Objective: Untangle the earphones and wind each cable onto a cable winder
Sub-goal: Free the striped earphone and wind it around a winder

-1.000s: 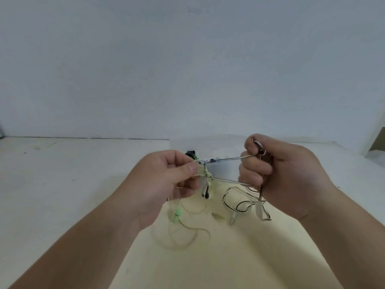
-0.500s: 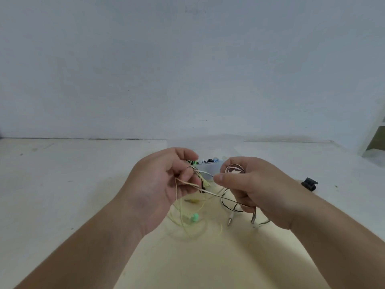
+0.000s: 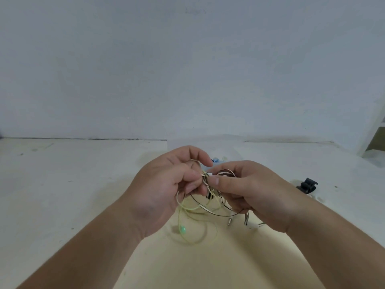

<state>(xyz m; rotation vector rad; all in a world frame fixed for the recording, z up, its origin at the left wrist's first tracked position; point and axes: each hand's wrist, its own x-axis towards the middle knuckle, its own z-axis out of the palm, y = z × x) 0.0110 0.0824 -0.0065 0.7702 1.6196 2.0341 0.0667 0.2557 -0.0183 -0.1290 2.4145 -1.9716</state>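
The left hand (image 3: 166,188) is held above the table (image 3: 62,184), with its fingers curled. The knot (image 3: 205,177) of the earphones is pinched between its thumb and fingertips, at the right side of the hand. From under this hand the yellow cable (image 3: 188,208) hangs down in several loose loops, which reach the cream mat (image 3: 187,268) below. A green bud (image 3: 183,228) is seen on this cable, below the left hand and near its wrist side.

The knot is kept between the two hands, raised off the mat, and both cables are crossed in it. Just behind the fingertips a small blue thing (image 3: 215,160) is partly hidden; what it is cannot be told.

The black cable (image 3: 216,214) is drawn from the knot in a wide curve under the right hand, and its plug (image 3: 229,222) hangs below that hand, close to the mat.

The right hand (image 3: 250,190) is also closed: the knot is pinched from the right by its thumb and forefinger, and some turns of the black cable lie over its curled fingers. The two hands are almost touching at the knot.

To the right of the right hand, well apart from it, a black winder (image 3: 307,185) lies on the table.
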